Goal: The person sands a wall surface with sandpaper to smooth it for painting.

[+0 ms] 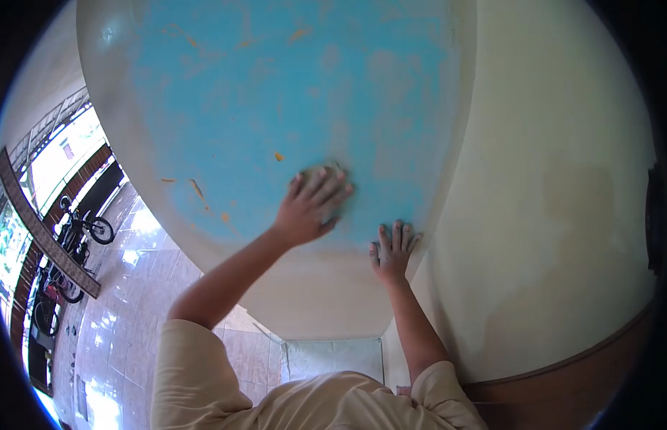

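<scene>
A blue painted panel (262,93) with pale patches and small orange marks fills the upper middle of the view. My left hand (313,204) presses on its lower middle, fingers bent over a thin, pale thing that is mostly hidden beneath them and too unclear to name. Lower and to the right, my right hand (396,249) lies at the panel's lower right edge, its fingers spread, with nothing in it. Greyish dust seems to coat the fingers of both hands.
A cream wall (549,143) with darker patches rises on the right. Motorcycles (72,236) stand at the left beyond a shiny tiled floor (122,315). A pale, flat-topped object (332,358) is below the panel. A long patterned strip (43,233) slants across the left.
</scene>
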Tool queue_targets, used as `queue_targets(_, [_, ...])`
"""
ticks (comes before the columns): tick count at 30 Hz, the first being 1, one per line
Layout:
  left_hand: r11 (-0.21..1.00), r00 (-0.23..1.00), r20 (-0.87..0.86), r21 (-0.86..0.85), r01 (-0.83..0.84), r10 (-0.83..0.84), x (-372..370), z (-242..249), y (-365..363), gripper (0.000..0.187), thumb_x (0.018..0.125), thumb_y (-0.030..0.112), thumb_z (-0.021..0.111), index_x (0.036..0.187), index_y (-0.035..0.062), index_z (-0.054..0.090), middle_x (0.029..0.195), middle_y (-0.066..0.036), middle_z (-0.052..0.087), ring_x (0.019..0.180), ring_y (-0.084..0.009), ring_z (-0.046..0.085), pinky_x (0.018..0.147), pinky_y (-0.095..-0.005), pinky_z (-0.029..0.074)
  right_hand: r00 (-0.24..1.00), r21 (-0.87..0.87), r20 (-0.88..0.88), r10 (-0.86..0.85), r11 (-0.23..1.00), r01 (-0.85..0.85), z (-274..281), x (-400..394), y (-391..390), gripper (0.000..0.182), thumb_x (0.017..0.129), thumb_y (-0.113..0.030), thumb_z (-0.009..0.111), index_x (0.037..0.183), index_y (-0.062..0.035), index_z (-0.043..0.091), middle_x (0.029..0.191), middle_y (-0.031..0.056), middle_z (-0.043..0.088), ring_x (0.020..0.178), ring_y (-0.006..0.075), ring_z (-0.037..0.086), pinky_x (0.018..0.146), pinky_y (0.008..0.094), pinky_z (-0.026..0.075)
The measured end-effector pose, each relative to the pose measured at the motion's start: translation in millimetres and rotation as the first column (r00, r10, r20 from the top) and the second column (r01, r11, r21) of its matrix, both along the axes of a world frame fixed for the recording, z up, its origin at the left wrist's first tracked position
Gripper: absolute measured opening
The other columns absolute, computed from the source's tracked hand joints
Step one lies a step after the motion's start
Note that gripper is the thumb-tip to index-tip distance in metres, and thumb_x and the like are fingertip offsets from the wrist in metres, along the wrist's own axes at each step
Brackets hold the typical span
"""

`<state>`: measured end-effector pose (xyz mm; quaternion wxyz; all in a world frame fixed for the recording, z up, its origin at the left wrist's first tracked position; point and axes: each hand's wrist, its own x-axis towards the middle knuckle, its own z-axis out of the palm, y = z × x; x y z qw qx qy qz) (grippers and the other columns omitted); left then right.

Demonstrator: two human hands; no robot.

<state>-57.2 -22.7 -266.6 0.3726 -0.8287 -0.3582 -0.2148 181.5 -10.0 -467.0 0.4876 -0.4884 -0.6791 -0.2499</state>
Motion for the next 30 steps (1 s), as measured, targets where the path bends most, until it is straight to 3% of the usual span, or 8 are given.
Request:
queue_targets(2, [0.999,0.999,0.010,0.011,0.037,-0.037,-1,-8,0,0.071,0.083,0.044,0.068,0.148,0.0326,0.043,0.159,-0.002,0.034,0.143,-0.0289,0.035,0.111,-0.0583,0.030,0.996,-0.066,0.081,-0.026,0.997,0.031,-3,6,-8,0.057,0.093,-0.037,0.056,0.143,-0.0103,0.049,0.156,0.0260,0.030,0.147,0.0484,0.015,0.112,0.0735,0.001])
queue_targets(8, [0.940,0.950,0.310,0.334,-0.066,-0.043,-2,126,7,0.066,0.088,0.036,0.064,0.150,0.0234,0.043,0.159,-0.011,0.032,0.144,-0.0409,0.030,0.111,-0.0642,0.021,0.999,-0.089,-0.033,-0.011,0.996,0.008,15,-5,-20,0.061,0.093,-0.036,0.057,0.147,-0.0136,0.045,0.156,0.0265,0.028,0.146,0.0484,0.019,0.110,0.0750,0.006])
queue_targets(11, [0.934,0.916,0.397,0.344,-0.096,-0.053,18,116,15,0.065,0.089,0.032,0.063,0.149,0.0207,0.043,0.159,-0.012,0.033,0.144,-0.0414,0.030,0.110,-0.0666,0.021,0.994,-0.097,-0.110,0.020,0.995,-0.031,26,-17,-26,0.063,0.094,-0.035,0.056,0.150,-0.0127,0.040,0.158,0.0272,0.022,0.147,0.0490,0.017,0.112,0.0734,0.006])
queue_targets(13, [0.974,0.965,0.253,0.227,0.017,-0.076,33,65,14,0.059,0.087,0.024,0.064,0.144,0.0175,0.050,0.156,-0.013,0.037,0.142,-0.0419,0.033,0.105,-0.0695,0.027,0.985,-0.059,-0.145,0.090,0.993,-0.100,33,-16,-26,0.062,0.096,-0.035,0.055,0.151,-0.0125,0.039,0.158,0.0269,0.021,0.147,0.0486,0.017,0.112,0.0720,0.006])
queue_targets(16, [0.969,0.979,-0.067,0.141,0.202,-0.195,27,-2,8,0.046,0.084,0.020,0.066,0.130,0.0219,0.062,0.148,-0.004,0.049,0.138,-0.0251,0.044,0.110,-0.0551,0.038,0.971,0.057,-0.154,0.183,0.983,-0.176,60,-10,-32,0.060,0.098,-0.035,0.052,0.151,-0.0121,0.037,0.159,0.0267,0.020,0.147,0.0474,0.017,0.114,0.0695,0.008])
queue_targets(19, [0.897,0.896,-0.188,0.116,0.426,-0.402,7,33,4,0.035,0.083,0.017,0.064,0.117,0.0212,0.068,0.138,0.000,0.058,0.129,-0.0171,0.052,0.111,-0.0423,0.042,0.963,0.229,-0.111,0.245,0.949,-0.215,114,-6,-38,0.057,0.099,-0.037,0.050,0.150,-0.0129,0.039,0.158,0.0262,0.023,0.147,0.0457,0.021,0.114,0.0680,0.011])
queue_targets(23, [0.856,0.834,-0.304,0.098,0.508,-0.461,-1,78,0,0.037,0.082,0.021,0.067,0.118,0.0221,0.068,0.135,0.000,0.060,0.127,-0.0172,0.055,0.112,-0.0438,0.042,0.903,0.383,0.109,0.415,0.821,-0.424,177,-32,-41,0.054,0.099,-0.038,0.051,0.148,-0.0174,0.042,0.155,0.0225,0.033,0.143,0.0425,0.032,0.114,0.0646,0.021])
queue_targets(30, [0.882,0.884,-0.334,0.226,0.413,-0.328,-24,103,14,0.032,0.081,0.017,0.070,0.112,0.0165,0.067,0.133,0.001,0.059,0.135,-0.0181,0.047,0.114,-0.0433,0.040,0.800,0.204,0.301,0.518,0.785,-0.585,216,-61,5,0.062,0.092,-0.042,0.061,0.147,-0.0223,0.044,0.155,0.0166,0.037,0.141,0.0361,0.039,0.115,0.0558,0.029])
